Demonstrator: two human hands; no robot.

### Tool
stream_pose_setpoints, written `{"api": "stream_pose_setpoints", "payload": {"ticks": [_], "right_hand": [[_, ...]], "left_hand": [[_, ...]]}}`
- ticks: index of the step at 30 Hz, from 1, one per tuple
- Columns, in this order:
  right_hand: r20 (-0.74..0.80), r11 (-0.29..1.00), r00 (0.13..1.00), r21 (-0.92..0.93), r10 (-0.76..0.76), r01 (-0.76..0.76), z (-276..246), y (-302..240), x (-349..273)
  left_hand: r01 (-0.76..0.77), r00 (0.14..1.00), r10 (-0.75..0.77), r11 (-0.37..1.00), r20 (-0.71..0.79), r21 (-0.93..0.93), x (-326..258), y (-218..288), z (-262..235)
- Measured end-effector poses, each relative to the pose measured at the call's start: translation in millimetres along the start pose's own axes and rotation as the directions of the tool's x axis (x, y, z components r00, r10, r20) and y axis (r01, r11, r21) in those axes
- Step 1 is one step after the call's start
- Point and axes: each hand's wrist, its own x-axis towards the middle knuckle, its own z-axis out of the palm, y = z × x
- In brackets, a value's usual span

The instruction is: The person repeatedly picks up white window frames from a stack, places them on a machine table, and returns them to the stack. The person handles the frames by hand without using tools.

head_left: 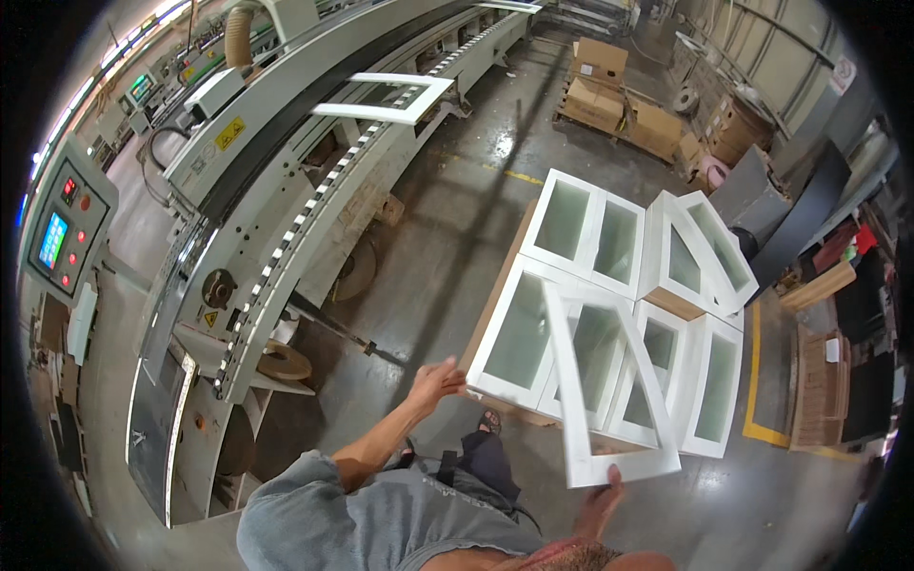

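Observation:
A white rectangular door frame [651, 369] tilts over the near side of a stack of white frames [519, 385]. My right hand [598, 502] grips its near rail from below, with the thumb on the rail's edge. My left hand [438, 380] is at the stack's near left corner, holding nothing, its fingers partly stretched out. Whether those fingers touch the corner, I cannot tell. Several of the stacked frames have greenish, glass-like centres. Another loose white frame [719, 252] leans askew on the stack's far right part.
A long edge-processing machine [314, 205] runs along the left, carrying a white frame [416, 100] on its track. Its control panel [65, 228] stands at far left. Cardboard boxes [595, 100] sit on a pallet at the back. Yellow floor tape [755, 381] lies right of the stack.

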Motion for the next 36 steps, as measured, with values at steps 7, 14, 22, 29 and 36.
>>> {"api": "stream_pose_setpoints", "payload": {"ticks": [7,14,22,29,36], "right_hand": [[0.407,0.987,0.900,-0.021,0.153,-0.159,129.1,41.0,-112.8],[0.631,0.895,0.645,-0.206,0.430,-0.395,191.3,111.3,-191.2],[0.715,0.736,0.260,-0.504,0.649,-0.451,274.7,178.6,-256.8],[0.756,0.728,0.135,-0.540,0.640,-0.423,324.8,266.4,-296.2],[0.761,0.704,0.085,-0.544,0.643,-0.456,362.6,324.7,-333.3]], "left_hand": [[-0.291,0.954,0.293,0.871,-0.055,-0.396,-90.4,85.5,11.9],[-0.605,0.730,0.391,0.751,-0.561,-0.264,-215.9,131.3,-112.9],[-0.763,0.478,0.434,0.636,-0.764,-0.116,-289.3,129.8,-260.0],[-0.818,0.386,0.442,0.570,-0.809,-0.078,-296.0,140.8,-368.0],[-0.809,0.367,0.448,0.586,-0.815,-0.042,-289.5,157.4,-449.8]]}}
